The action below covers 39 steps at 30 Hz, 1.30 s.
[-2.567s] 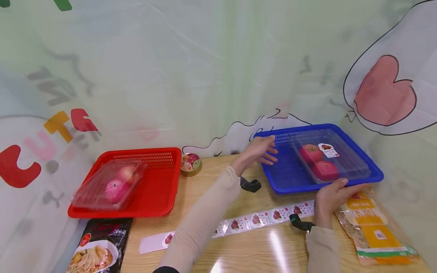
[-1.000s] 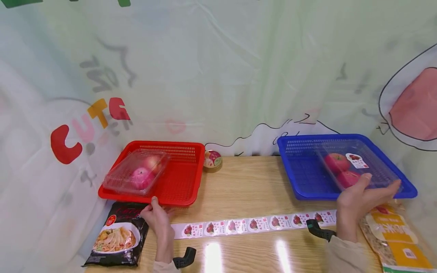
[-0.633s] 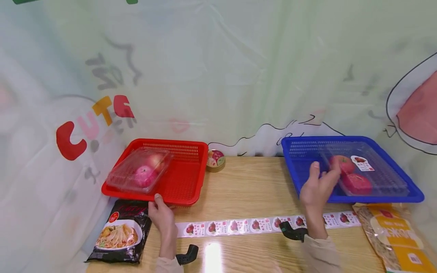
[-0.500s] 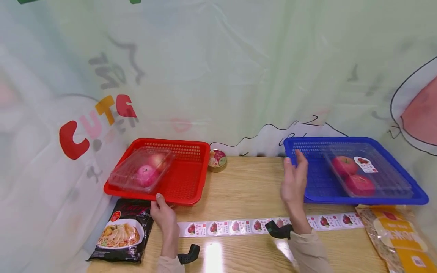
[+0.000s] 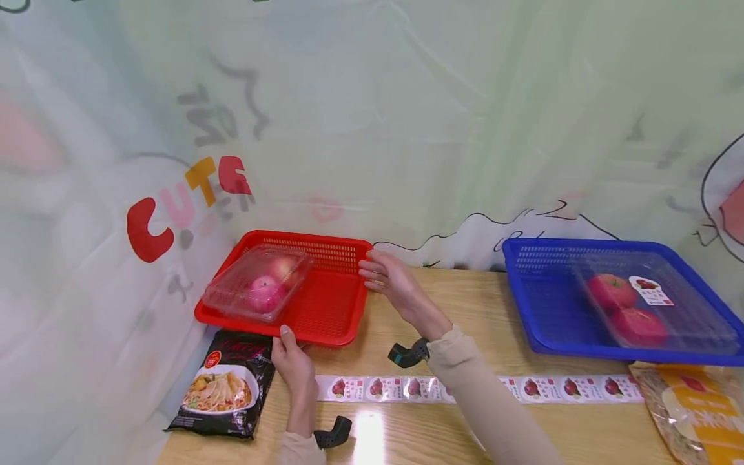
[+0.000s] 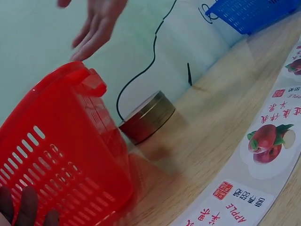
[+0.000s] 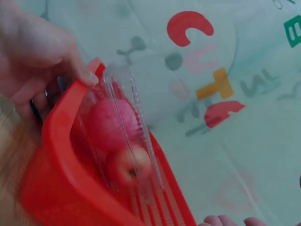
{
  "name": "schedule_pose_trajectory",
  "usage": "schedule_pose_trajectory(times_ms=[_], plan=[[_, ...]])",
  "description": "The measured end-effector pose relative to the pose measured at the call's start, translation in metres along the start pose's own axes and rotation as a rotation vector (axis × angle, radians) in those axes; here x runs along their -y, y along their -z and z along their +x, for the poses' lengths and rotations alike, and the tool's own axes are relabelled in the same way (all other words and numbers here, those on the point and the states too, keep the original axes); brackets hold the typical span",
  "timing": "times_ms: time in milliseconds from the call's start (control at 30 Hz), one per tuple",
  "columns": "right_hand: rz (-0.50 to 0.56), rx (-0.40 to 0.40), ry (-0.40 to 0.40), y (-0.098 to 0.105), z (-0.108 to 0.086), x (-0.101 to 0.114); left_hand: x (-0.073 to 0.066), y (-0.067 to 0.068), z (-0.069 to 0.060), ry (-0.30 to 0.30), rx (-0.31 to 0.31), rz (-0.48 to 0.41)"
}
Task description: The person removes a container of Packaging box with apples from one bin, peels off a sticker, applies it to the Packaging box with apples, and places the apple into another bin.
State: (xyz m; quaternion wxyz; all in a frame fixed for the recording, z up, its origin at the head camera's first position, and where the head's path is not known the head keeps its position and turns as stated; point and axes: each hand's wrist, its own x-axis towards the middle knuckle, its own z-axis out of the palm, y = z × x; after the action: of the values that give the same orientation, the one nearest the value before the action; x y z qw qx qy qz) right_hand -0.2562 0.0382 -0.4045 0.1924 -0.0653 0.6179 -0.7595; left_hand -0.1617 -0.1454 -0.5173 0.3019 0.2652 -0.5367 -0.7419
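Note:
A red plastic basket (image 5: 331, 310) stands at the back left, holding a clear lidded box (image 5: 229, 294) that lies tilted inside it. Two apples (image 5: 267, 294) show through the plastic. My left hand (image 5: 298, 371) grips the basket's front rim, thumb on top and fingers against the outer wall, as the right wrist view also shows. At the basket's right rim is my right hand (image 5: 395, 284), fingers extended and nothing held. In the left wrist view, the right hand (image 6: 99, 28) appears just above the rim; whether it touches is unclear.
A blue basket (image 5: 526, 323) on the right holds another clear box (image 5: 692, 323) with two apples and a label. A strip of apple stickers (image 5: 529, 389) crosses the table. A round tin (image 6: 148, 117) stands behind the right hand. Food packets (image 5: 223, 387) lie at both sides.
My left hand went from beside the blue basket to the red basket's front rim. The right hand left the blue basket's front and swung left to the red basket. The view turned right.

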Motion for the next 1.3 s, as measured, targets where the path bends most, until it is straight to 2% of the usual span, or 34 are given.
schedule_pose_trajectory(times_ms=[133,267,500,667,933,1300], plan=[[0.043,0.072,-0.145,-0.017,0.022,0.002,0.001,-0.003,-0.005,0.002,-0.008,0.005],[0.074,0.103,-0.236,-0.024,0.040,0.000,0.002,-0.008,-0.011,0.012,-0.001,-0.004],[0.159,0.064,-0.358,-0.029,0.067,-0.014,0.005,-0.016,-0.016,0.016,0.038,-0.028],[0.223,0.051,-0.437,-0.037,0.082,-0.030,0.007,-0.017,-0.021,0.015,0.035,-0.021],[0.263,0.058,-0.509,-0.048,0.094,-0.051,0.011,-0.018,-0.029,0.003,0.056,-0.052],[0.248,0.088,-0.529,-0.048,0.102,-0.054,0.014,-0.021,-0.035,-0.001,0.071,-0.104]])
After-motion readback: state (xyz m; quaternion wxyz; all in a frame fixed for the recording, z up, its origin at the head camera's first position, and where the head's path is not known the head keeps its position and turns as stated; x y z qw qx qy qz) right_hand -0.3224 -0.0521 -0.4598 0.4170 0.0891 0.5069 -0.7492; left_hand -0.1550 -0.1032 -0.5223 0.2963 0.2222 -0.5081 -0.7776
